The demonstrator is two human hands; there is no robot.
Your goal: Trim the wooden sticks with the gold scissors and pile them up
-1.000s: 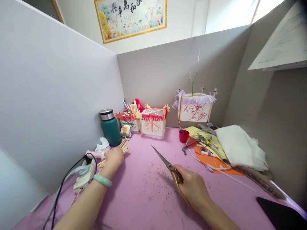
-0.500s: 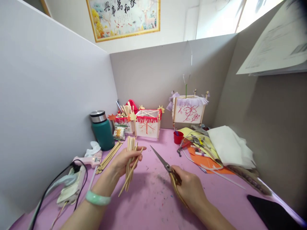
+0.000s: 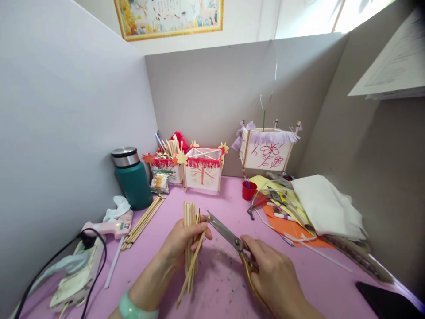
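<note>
Near me, the left hand [image 3: 181,243] holds a bunch of thin wood sticks [image 3: 189,221] in a closed grip. The sticks stand almost straight up and down, and one long stick [image 3: 191,272] slants down and to the left. A green bangle [image 3: 131,305] sits on that wrist. The right hand [image 3: 275,279] has a closed grip on the gold handles of the scissors [image 3: 222,230]. The blades point left at the sticks, and their tips are just beside the bunch, so the left hand is nearer to the sticks and the right hand stays a bit back. A moment ago, the tips stood well apart from the sticks; now they are close.

Both hands are over the pink bench [image 3: 149,283]. To the left lie a pile of loose sticks [image 3: 142,221] and a pink glue gun [image 3: 113,228]. To the right are orange paper [image 3: 292,230] and a white cloth [image 3: 325,206]. Farther off stand a green flask [image 3: 132,181], a red cup [image 3: 249,190], and two paper lanterns [image 3: 203,168] [image 3: 265,148].
</note>
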